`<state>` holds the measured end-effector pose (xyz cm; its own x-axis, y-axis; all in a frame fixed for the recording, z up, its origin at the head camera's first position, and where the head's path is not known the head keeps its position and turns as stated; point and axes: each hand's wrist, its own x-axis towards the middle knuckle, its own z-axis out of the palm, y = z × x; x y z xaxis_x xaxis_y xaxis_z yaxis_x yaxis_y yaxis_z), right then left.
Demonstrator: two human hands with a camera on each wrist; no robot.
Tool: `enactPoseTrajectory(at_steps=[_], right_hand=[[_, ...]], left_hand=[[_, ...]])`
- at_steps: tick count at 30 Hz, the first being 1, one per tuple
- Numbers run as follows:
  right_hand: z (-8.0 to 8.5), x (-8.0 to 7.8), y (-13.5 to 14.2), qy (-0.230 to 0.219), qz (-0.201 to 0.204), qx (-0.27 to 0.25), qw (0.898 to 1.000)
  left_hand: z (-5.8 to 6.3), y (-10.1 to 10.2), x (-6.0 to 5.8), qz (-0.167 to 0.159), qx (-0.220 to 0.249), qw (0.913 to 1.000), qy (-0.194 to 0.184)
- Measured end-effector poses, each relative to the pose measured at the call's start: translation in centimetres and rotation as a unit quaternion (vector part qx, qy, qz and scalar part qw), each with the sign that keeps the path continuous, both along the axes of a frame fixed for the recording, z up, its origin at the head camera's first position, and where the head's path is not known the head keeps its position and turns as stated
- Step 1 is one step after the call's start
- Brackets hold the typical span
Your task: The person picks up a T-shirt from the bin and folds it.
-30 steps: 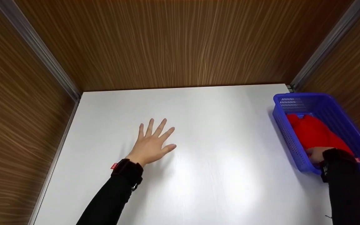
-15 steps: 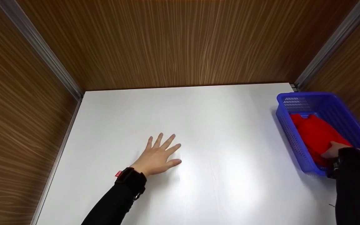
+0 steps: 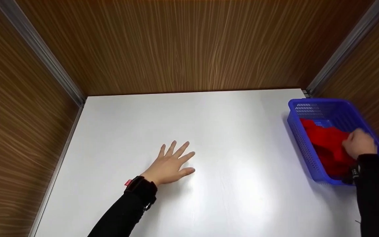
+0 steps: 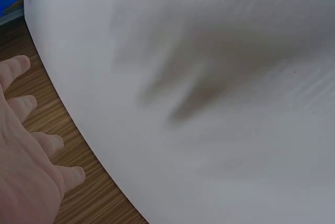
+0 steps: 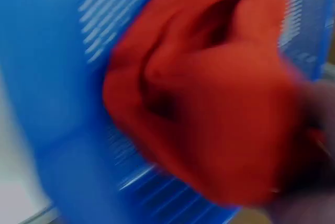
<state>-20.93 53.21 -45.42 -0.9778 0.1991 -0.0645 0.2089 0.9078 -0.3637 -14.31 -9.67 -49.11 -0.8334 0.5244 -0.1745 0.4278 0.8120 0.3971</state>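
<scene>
A red cloth [image 3: 329,141] lies bunched in the blue plastic basket [image 3: 293,130] at the right of the head view. My right hand [image 3: 360,143], fingers curled, grips the cloth at its right side and pulls part of it up. In the right wrist view the cloth [image 5: 209,98] is blurred and stretches toward the hand at the right edge, whose fingertips are mostly hidden. My left hand [image 3: 168,166] hovers over the white table with its fingers spread, holding nothing; its shadow falls below it. The left wrist view catches those spread fingers [image 4: 49,143] at the left.
The white table [image 3: 209,125] is bounded by wood-grain panels at the back [image 3: 189,46], left and right. Metal strips run along the panel corners. The basket stands close to the right panel [image 3: 370,82].
My right hand has shifted rightward along the cloth, then risen and moved away from me, drawing the cloth's near part up. My left hand has come slightly nearer and to the right, still spread.
</scene>
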Motion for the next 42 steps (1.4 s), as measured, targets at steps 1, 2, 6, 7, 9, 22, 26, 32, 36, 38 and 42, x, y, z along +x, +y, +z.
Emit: enactPoseTrajectory(at_steps=[1, 2, 6, 7, 9, 22, 26, 32, 36, 38, 42], right_hand=[[0.8, -0.4, -0.9, 0.049, -0.038, -0.022, 0.998], [1.7, -0.9, -1.9, 0.1, -0.081, -0.049, 0.991], [6.6, -2.6, -8.0, 0.305, -0.176, -0.201, 0.914], [8.0, -2.6, -9.8, 0.352, -0.17, -0.243, 0.888], [10.4, -2.3, -13.8, 0.439, -0.127, -0.315, 0.832], [10.7, 2.0, -32.0, 0.452, 0.195, -0.441, 0.751], [7.5, 2.8, -34.2, 0.278, 0.251, -0.527, 0.763], [2.6, 3.1, -34.8, 0.003, 0.286, -0.516, 0.807], [-0.8, 4.9, -36.3, -0.118, 0.291, -0.464, 0.828], [-1.7, 5.8, -37.3, -0.108, 0.296, -0.431, 0.845], [-2.1, 5.9, -38.2, 0.037, 0.268, -0.352, 0.896]], left_hand=[[0.1, 0.3, -0.1, 0.001, 0.009, 1.0, -0.001], [0.3, 0.6, -0.2, 0.003, 0.021, 0.9998, -0.001], [1.3, 2.3, -0.8, 0.013, 0.087, 0.996, -0.01], [1.6, 2.8, -1.0, 0.016, 0.11, 0.9937, -0.015], [2.2, 3.8, -1.4, 0.026, 0.164, 0.9855, -0.033], [5.5, 10.1, -3.0, 0.062, 0.436, 0.891, -0.11], [5.6, 10.4, -3.3, 0.121, 0.458, 0.8763, -0.086], [4.8, 8.2, -3.8, 0.267, 0.563, 0.7739, -0.114], [4.3, 7.4, -3.4, 0.333, 0.625, 0.6918, -0.141], [4.4, 7.4, -3.0, 0.338, 0.623, 0.6932, -0.132], [4.5, 7.0, -2.7, 0.305, 0.5, 0.8093, 0.047]])
